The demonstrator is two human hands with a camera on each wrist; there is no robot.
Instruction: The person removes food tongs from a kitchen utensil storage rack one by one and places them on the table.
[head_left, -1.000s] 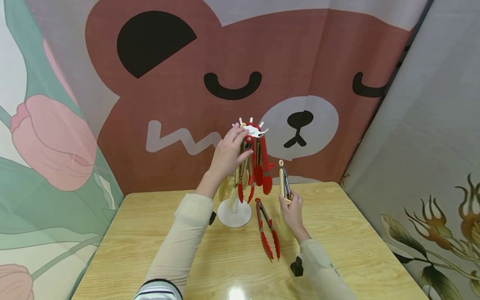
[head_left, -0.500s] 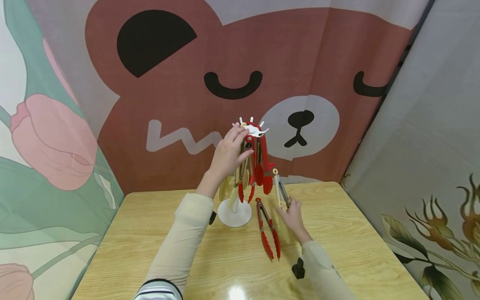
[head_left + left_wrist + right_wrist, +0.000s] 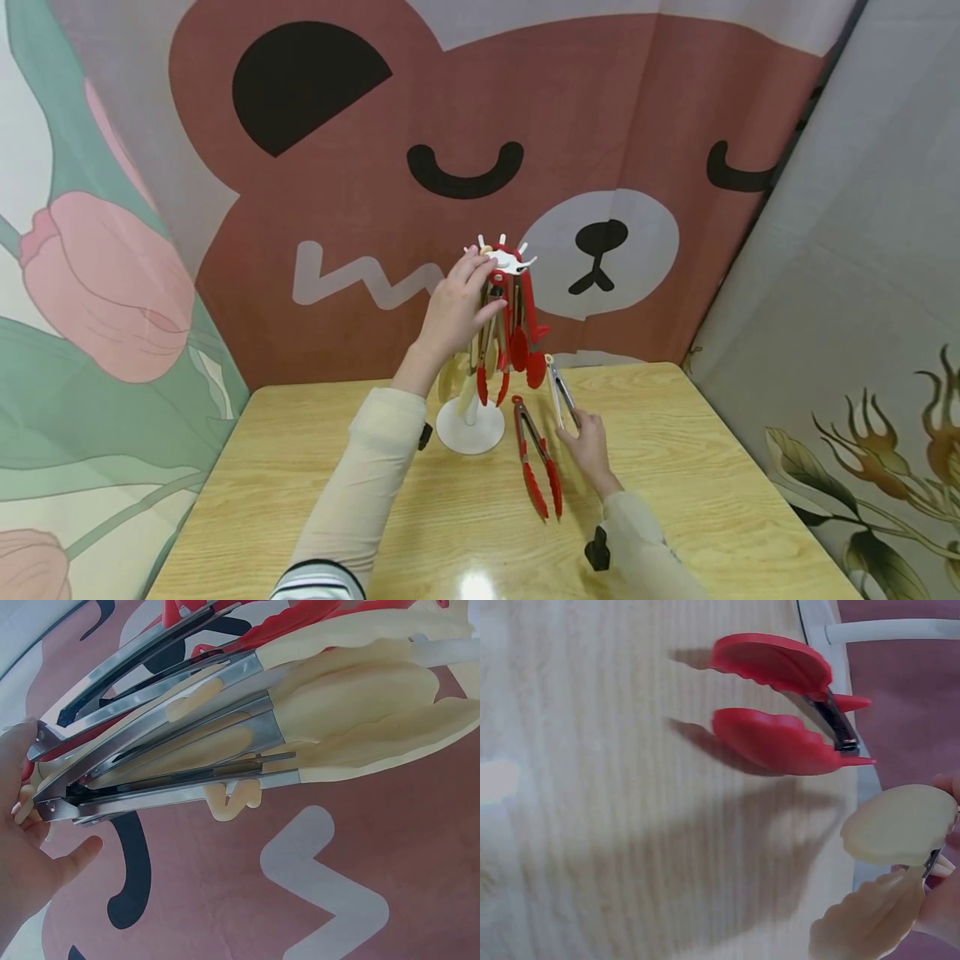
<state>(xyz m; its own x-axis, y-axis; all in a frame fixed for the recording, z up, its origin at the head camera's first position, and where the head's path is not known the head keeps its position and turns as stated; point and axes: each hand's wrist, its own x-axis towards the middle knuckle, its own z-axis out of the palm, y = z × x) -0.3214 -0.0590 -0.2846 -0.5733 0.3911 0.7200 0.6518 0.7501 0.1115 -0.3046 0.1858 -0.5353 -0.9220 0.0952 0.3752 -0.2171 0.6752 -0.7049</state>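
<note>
A white stand (image 3: 471, 433) with a ring of hooks carries several tongs, some red (image 3: 536, 368) and some cream (image 3: 360, 705). My left hand (image 3: 455, 302) rests its fingers on the stand's top, thumb spread away, beside the metal hinge ends in the left wrist view. Low over the table at the right, my right hand (image 3: 588, 446) grips cream-tipped tongs (image 3: 558, 387), their ring end pointing up and leaning left. Their two cream heads (image 3: 900, 825) show apart below that hand. Between the stand and my right hand, red tongs (image 3: 535, 490) lie spread on the table.
The light wooden table (image 3: 300, 500) ends at a curtain with a bear print (image 3: 375, 333). More printed curtains hang at both sides. A small black object (image 3: 597, 550) sits by my right cuff, and another (image 3: 425, 435) by my left forearm.
My right hand has come down a little, lowering the cream tongs and tilting their ring end to the left. The left hand and the red tongs on the table stay put.
</note>
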